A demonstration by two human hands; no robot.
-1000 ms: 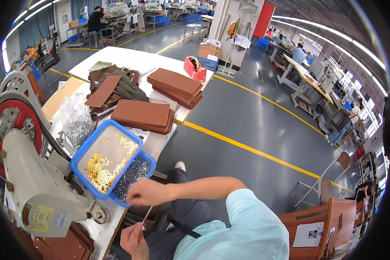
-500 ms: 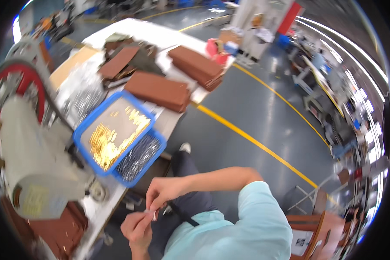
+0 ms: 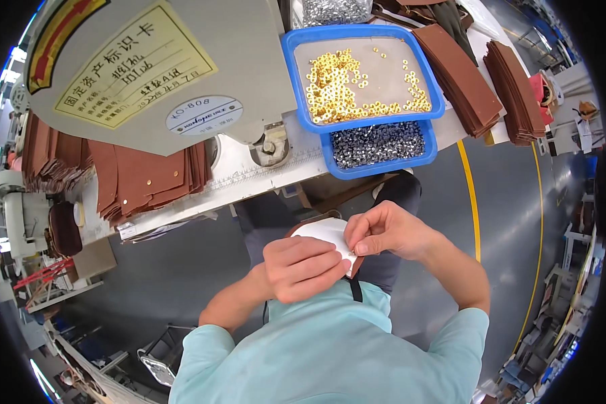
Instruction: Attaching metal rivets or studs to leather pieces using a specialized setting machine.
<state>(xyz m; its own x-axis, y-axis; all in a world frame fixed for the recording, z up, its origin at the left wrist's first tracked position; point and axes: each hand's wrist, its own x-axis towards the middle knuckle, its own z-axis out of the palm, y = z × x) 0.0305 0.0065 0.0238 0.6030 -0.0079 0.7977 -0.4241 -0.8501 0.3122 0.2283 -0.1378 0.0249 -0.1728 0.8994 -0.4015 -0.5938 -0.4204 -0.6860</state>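
Observation:
Over my lap lies a flat piece with a white face and brown edges [image 3: 324, 232], like leather with a white backing. My left hand [image 3: 304, 269] lies across it, fingers bent and pressed on its white side, gripping it. My right hand [image 3: 392, 232] is closed in a pinch at the right edge of that piece. Whatever is between its thumb and forefinger is too small and covered to make out. The piece's lower part is largely hidden by the left fingers.
Ahead, a blue tray of gold eyelets [image 3: 367, 124] overlaps a blue tray of dark silver metal bits [image 3: 384, 168]. A large grey machine head [image 3: 249, 60] overhangs the worktable's left. Brown panels [image 3: 141, 176] lie below it; stacked brown panels [image 3: 461, 84] stand right.
The view has swung left, so the machine and trays look larger and nearer. Earlier my hands met fingertip to fingertip at a small pale thing; now they work at the white-faced piece over my lap.

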